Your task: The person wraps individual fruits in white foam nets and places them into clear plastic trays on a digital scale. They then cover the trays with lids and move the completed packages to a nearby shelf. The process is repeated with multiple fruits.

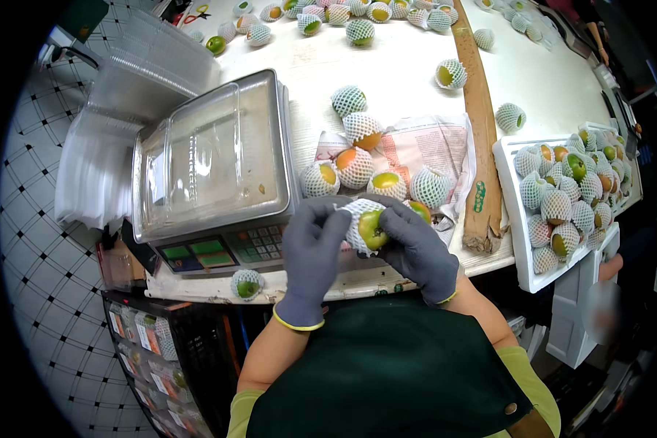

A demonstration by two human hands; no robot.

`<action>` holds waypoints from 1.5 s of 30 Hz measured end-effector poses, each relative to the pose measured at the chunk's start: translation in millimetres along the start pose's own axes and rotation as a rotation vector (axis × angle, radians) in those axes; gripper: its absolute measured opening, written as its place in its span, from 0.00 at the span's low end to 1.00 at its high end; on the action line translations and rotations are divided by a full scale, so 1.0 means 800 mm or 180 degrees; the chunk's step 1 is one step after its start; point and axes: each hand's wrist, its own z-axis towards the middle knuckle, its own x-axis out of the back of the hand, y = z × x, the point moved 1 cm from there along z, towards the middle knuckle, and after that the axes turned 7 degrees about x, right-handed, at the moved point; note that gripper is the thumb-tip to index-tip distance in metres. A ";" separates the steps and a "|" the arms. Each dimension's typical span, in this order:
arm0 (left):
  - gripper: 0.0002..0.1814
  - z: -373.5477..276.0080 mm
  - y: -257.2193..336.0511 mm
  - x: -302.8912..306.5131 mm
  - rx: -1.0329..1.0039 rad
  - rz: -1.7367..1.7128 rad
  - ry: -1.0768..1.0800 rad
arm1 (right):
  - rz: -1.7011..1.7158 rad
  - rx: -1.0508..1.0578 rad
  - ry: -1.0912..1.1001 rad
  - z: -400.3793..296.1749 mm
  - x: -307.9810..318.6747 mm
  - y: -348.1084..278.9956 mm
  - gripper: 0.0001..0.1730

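Observation:
A green fruit (372,229), possibly a tomato, sits partly inside a white foam net (356,222) between my two gloved hands. My left hand (315,246) pinches the net's left edge with thumb and fingers. On the other side, my right hand (416,246) grips the fruit, its fingers on the green skin. Just beyond the hands, several netted fruits lie on and beside a newspaper sheet (427,145). Another fruit (420,211) shows behind my right hand. A clear plastic clamshell box (219,148) rests on the digital scale (279,180) to the left.
Stacked clear containers (126,82) stand behind the scale. A netted fruit (247,284) lies at the table's near edge. A wooden plank (476,120) divides the table; right of it is a white foam crate (506,164) of netted fruit. Scissors (197,15) lie far left. Another person's arm (610,268) is at right.

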 end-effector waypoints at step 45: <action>0.09 -0.045 -0.037 0.036 -0.0045 -0.0060 -0.0009 | -0.0754 -0.0182 0.0205 -0.026 -0.010 0.029 0.26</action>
